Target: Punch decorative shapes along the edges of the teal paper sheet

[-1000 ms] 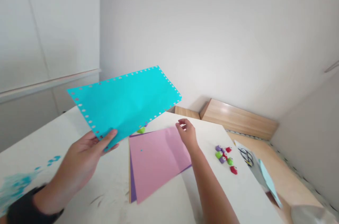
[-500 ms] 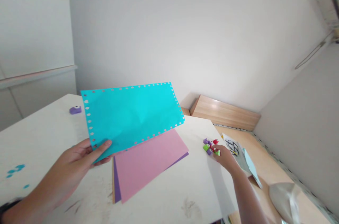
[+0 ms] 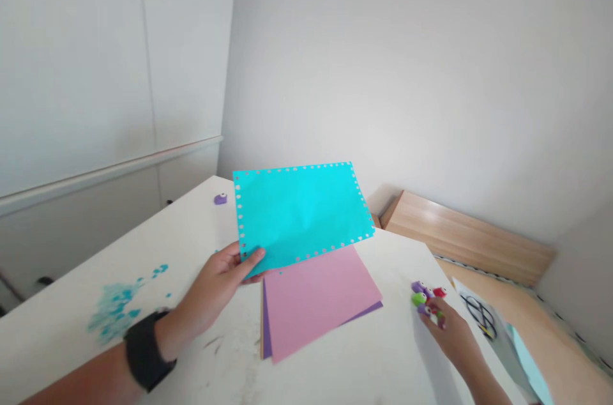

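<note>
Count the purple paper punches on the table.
3 purple punches: one alone left of the cyan sheet, two in the cluster at the right hand. The hand may hide more.

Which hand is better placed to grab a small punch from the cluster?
Right, probably: right hand is at the punch cluster; left hand holds the turquoise sheet, farther away.
</note>
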{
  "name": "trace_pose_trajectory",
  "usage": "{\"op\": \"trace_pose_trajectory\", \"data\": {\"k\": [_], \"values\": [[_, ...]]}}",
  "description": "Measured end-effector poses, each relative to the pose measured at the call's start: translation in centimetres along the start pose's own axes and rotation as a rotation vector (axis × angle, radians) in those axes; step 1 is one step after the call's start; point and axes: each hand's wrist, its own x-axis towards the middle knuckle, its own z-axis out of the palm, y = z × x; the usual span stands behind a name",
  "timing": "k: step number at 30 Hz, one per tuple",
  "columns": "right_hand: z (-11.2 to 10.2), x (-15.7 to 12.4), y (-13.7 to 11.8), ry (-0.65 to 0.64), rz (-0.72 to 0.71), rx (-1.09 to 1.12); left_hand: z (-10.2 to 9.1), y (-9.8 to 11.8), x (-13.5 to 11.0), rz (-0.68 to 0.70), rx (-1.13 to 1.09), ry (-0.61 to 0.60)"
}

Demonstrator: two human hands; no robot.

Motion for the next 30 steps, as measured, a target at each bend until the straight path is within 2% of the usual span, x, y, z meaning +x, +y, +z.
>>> {"op": "trace_pose_trajectory", "data": {"k": [1,3,8,11,13,16,20,26,30], "values": [[0.5,0.0,-1.4,0.020,0.008,0.109,0.1,0.2,-0.1,0.004,-0.007,0.004],[1.8,-0.2,-5.9,0.001,0.025,0.385,0.3,0.4,-0.3,0.013,-0.020,0.014],[6.3,-2.1,-21.5,-0.279,-0.043,1.068,0.4,0.7,-0.5,0.070,0.010,0.036],[8.8,-3.3,-28.5,-0.349,-0.031,1.273,0.3,0.7,-0.4,0.114,0.041,0.068],[9.9,-3.8,-31.3,-0.345,-0.031,1.341,0.2,0.7,-0.2,0.142,0.056,0.098],[11.0,-4.3,-33.0,-0.317,-0.013,1.384,0.0,0.4,0.1,0.192,0.087,0.151],[11.7,-4.7,-33.2,-0.271,0.026,1.386,-0.1,-0.2,0.2,0.261,0.158,0.195],[11.6,-5.3,-33.1,-0.246,0.046,1.381,0.5,0.2,-0.5,0.292,0.204,0.123],[11.5,-5.5,-33.2,-0.251,0.064,1.380,0.6,0.5,-0.8,0.310,0.184,0.124]]}}
